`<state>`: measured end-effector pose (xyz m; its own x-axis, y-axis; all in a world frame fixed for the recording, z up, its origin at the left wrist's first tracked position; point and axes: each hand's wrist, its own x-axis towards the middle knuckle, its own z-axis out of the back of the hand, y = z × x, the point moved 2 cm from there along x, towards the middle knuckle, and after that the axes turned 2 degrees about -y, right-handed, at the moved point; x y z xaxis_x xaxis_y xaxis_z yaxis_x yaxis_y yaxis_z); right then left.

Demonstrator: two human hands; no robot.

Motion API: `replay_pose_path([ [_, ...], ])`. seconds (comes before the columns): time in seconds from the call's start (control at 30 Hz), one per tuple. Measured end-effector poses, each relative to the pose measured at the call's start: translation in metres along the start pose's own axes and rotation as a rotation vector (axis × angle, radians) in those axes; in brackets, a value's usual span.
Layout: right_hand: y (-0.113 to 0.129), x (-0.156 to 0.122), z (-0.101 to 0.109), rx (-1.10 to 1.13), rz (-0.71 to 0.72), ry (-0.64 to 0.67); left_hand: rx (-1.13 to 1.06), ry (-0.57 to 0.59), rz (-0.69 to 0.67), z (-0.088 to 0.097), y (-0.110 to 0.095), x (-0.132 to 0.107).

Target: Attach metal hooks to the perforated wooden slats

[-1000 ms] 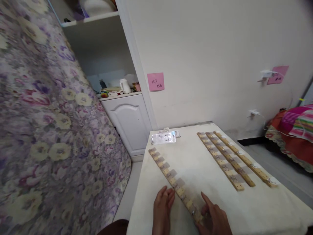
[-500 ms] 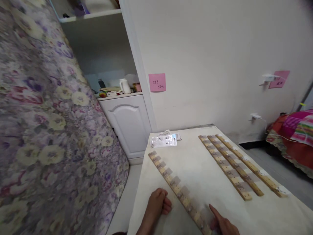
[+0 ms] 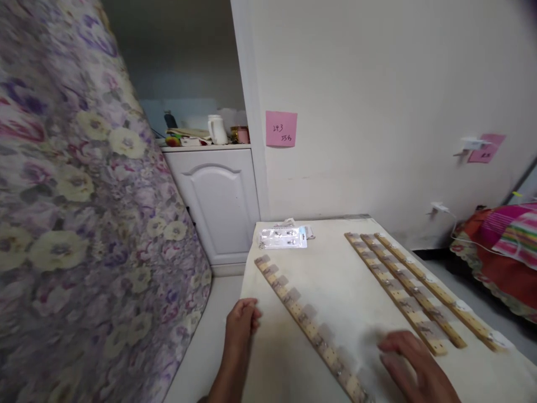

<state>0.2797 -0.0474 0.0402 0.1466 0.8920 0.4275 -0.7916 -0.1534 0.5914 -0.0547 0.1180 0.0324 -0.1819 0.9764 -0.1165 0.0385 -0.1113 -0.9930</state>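
Observation:
A wooden strip [image 3: 309, 330] with clear tabs and small metal hooks along it lies slantwise on the pale-covered table [image 3: 285, 358]. To its left, my left hand [image 3: 242, 322] is held with curled fingers, apart from the strip; whatever may be inside them is hidden. My right hand [image 3: 419, 364], slightly blurred, is between this strip and a group of similar ones at the right. Its thumb and fingers are apart with nothing visible between them. In that group are a left strip [image 3: 438, 348], a middle strip [image 3: 457, 337] and a right strip [image 3: 442, 295].
Clear plastic packaging [image 3: 283, 238] with small metal pieces lies at the table's back left. The wall [image 3: 356, 140] rises behind. A floral curtain [image 3: 104, 224] hangs at left, beside a white cabinet [image 3: 220, 201]. A bed with a colourful cover [image 3: 503, 240] stands at right.
My left hand has moved left, away from the slanted strip. My right hand has moved right, off the strip's near end, and its pointing finger is now bent. The view has shifted slightly.

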Motion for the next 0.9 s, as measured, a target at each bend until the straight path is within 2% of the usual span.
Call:
replay_pose_path([
  [0.07,0.033,0.042,-0.009,-0.059,0.013,0.065,-0.026,0.005,0.01,-0.002,0.002,-0.004],
  [0.17,0.081,0.092,-0.044,-0.179,0.001,0.156,-0.05,0.004,0.016,0.0,-0.004,-0.011],
  [0.23,0.103,0.108,-0.071,-0.261,-0.004,0.207,-0.06,-0.006,0.017,0.004,-0.011,-0.014],
  [0.3,0.114,0.114,-0.092,-0.324,0.0,0.252,-0.065,-0.011,0.017,0.008,-0.017,-0.016],
  [0.4,0.116,0.113,-0.113,-0.39,-0.033,0.299,-0.065,-0.007,0.016,0.011,-0.024,-0.018],
  [0.5,0.112,0.111,-0.124,-0.419,-0.055,0.292,-0.062,0.001,0.025,0.011,-0.026,-0.019],
  [0.9,0.11,0.116,-0.145,-0.454,-0.087,0.263,-0.043,0.017,0.036,0.009,-0.026,-0.023],
])
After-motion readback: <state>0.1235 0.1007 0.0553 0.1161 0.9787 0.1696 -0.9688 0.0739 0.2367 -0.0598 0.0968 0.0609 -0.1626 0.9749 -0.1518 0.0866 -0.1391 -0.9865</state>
